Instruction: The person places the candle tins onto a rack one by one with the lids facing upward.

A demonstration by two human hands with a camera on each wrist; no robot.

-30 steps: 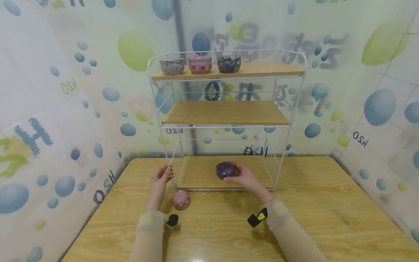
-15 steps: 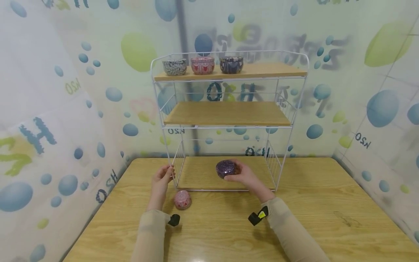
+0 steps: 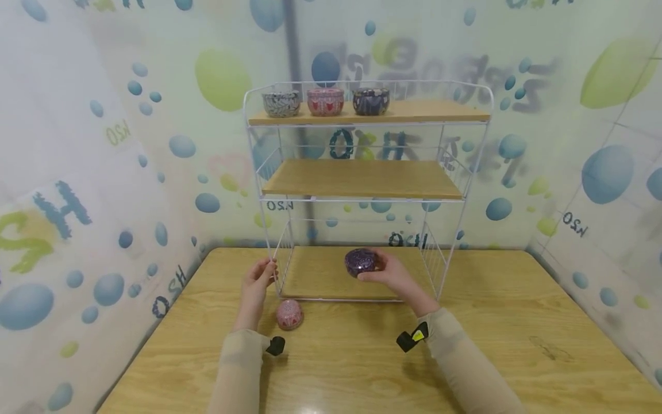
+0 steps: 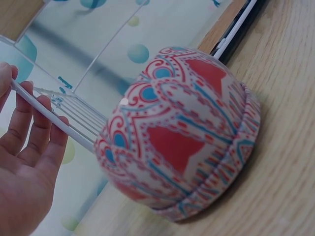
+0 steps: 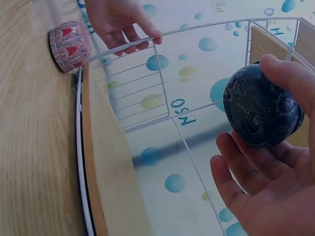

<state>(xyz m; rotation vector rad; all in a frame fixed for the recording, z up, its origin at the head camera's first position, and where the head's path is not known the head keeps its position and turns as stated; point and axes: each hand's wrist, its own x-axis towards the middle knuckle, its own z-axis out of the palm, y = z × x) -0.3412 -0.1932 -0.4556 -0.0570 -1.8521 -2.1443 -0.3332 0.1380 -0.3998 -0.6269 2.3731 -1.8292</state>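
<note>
Here our left hand (image 3: pixel 256 280) pinches the rack's front post (image 3: pixel 270 253) to steady it, while our right hand (image 3: pixel 391 275) grips the purple tin (image 3: pixel 361 262) over the bottom shelf (image 3: pixel 315 276).

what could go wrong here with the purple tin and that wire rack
The right hand holds the purple tin mostly by fingertips and thumb, above the bottom shelf; it might slip and drop onto the wood. The left hand grips only the thin front post of the rack, so a knock could still shake the three tins up top. The pink tin sits by the left wrist and may get bumped.
</note>
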